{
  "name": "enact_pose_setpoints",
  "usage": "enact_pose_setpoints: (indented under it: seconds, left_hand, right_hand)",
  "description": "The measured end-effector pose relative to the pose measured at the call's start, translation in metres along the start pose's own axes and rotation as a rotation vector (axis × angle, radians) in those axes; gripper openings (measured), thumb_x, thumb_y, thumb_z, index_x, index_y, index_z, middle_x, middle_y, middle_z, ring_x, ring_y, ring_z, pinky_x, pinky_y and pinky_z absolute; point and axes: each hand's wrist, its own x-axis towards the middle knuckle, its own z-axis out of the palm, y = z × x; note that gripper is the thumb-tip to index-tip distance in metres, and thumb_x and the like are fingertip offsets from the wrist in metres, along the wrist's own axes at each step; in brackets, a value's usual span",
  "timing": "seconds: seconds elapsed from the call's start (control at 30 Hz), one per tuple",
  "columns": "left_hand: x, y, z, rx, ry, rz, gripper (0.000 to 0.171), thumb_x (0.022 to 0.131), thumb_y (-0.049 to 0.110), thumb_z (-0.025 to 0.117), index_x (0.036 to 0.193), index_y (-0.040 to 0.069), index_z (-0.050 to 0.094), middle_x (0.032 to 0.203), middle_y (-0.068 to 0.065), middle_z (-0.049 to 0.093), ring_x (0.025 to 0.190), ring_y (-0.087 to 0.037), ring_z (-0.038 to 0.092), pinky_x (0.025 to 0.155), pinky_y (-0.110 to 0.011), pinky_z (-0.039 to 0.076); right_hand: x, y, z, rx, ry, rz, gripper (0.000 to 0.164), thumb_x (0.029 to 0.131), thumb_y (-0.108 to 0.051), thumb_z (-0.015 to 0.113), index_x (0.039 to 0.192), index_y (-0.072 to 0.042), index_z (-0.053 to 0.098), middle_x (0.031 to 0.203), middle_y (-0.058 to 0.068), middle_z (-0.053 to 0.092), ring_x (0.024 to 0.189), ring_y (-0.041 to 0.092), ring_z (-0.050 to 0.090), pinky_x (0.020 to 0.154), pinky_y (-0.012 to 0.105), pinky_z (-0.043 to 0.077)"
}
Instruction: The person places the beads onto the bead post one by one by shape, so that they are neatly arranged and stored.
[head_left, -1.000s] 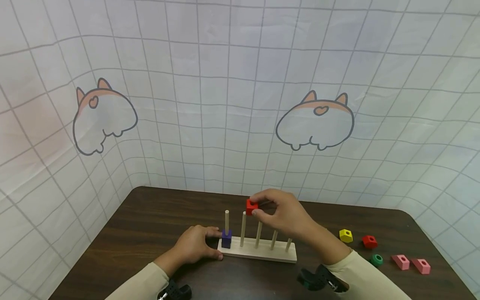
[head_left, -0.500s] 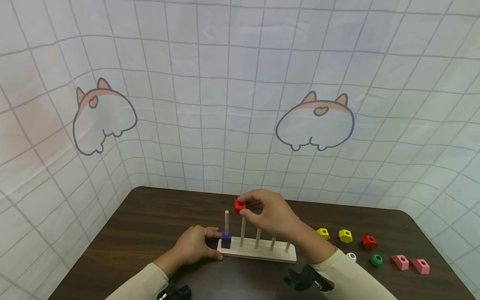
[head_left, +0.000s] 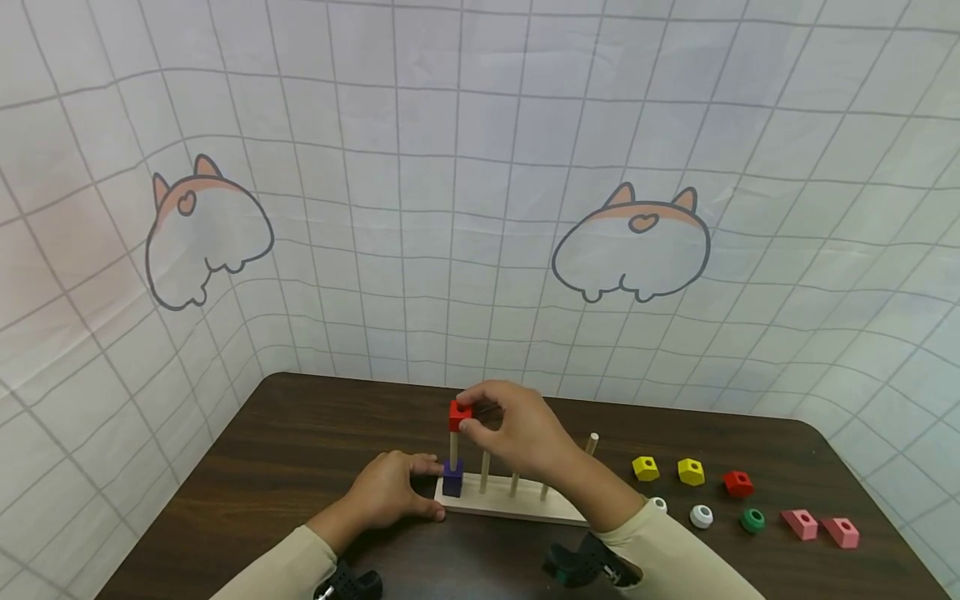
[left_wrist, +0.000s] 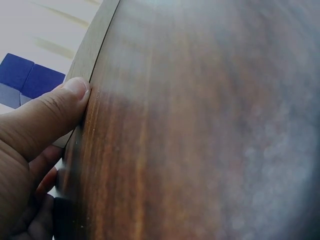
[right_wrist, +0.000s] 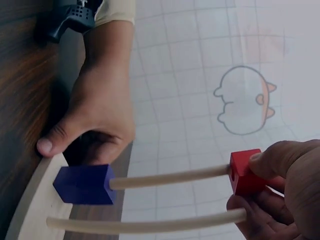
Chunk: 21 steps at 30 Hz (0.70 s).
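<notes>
My right hand [head_left: 525, 433] pinches a red block [head_left: 455, 419] between thumb and fingers at the top of the leftmost peg [head_left: 453, 450]. In the right wrist view the holed side of the red block [right_wrist: 245, 172] meets the tip of that peg [right_wrist: 170, 178]. A purple block [head_left: 453, 481] sits low on the same peg, against the wooden peg board [head_left: 495, 502]. My left hand [head_left: 390, 492] holds the board's left end, its thumb [left_wrist: 75, 92] pressed on the front edge. Other pegs stand bare, partly hidden behind my right hand and forearm.
On the dark table [head_left: 300, 433], to the right, lie two yellow blocks [head_left: 691, 472], another red block [head_left: 738, 484], white beads [head_left: 701, 517], a green ring-shaped bead [head_left: 753, 521] and two pink blocks [head_left: 842, 533]. A grid-patterned curtain [head_left: 420, 208] hangs behind the table.
My right hand has moved left with the red block, from beside the second peg to the top of the leftmost one. My left hand has stayed on the board's end.
</notes>
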Motion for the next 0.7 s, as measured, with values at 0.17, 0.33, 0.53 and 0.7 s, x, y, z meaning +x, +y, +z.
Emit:
enact_pose_setpoints:
  seconds: [0.17,0.33,0.53,0.7]
  left_hand:
    - [0.000,0.000,0.000,0.001,0.004,0.004,0.059,0.069,0.043,0.094,0.119,0.016,0.079,0.132,-0.010,0.068,0.126,-0.038,0.060,0.104,-0.057,0.045]
    - [0.000,0.001,0.000,-0.002,0.002,0.011,0.059,0.069,0.042,0.095,0.119,0.015,0.079,0.132,-0.012,0.068,0.126,-0.039,0.060,0.104,-0.058,0.045]
    - [0.000,0.001,0.001,-0.002,0.002,0.004,0.058,0.069,0.043,0.094,0.119,0.017,0.079,0.132,-0.010,0.068,0.126,-0.039,0.059,0.104,-0.058,0.045]
    - [0.001,0.001,0.002,-0.009,0.002,0.000,0.059,0.069,0.044,0.094,0.119,0.016,0.079,0.133,-0.010,0.068,0.127,-0.039,0.059,0.104,-0.058,0.045]
  right_hand:
    - [0.000,-0.003,0.009,-0.032,0.028,0.019,0.028,0.096,-0.012,0.073,0.123,-0.010,0.068,0.111,-0.002,0.071,0.100,0.012,0.068,0.089,0.036,0.056]
    - [-0.004,-0.006,0.015,-0.110,0.039,0.029,0.029,0.097,-0.014,0.072,0.125,-0.009,0.068,0.113,0.000,0.069,0.101,0.015,0.068,0.087,0.033,0.057]
    - [-0.009,-0.009,0.022,-0.175,0.051,0.017,0.028,0.098,-0.014,0.071,0.125,-0.007,0.068,0.114,0.002,0.068,0.100,0.016,0.067,0.084,0.031,0.057]
    - [-0.012,-0.005,0.031,-0.147,0.094,0.023,0.027,0.097,-0.013,0.070,0.124,-0.007,0.068,0.113,0.002,0.067,0.098,0.014,0.066,0.081,0.027,0.057]
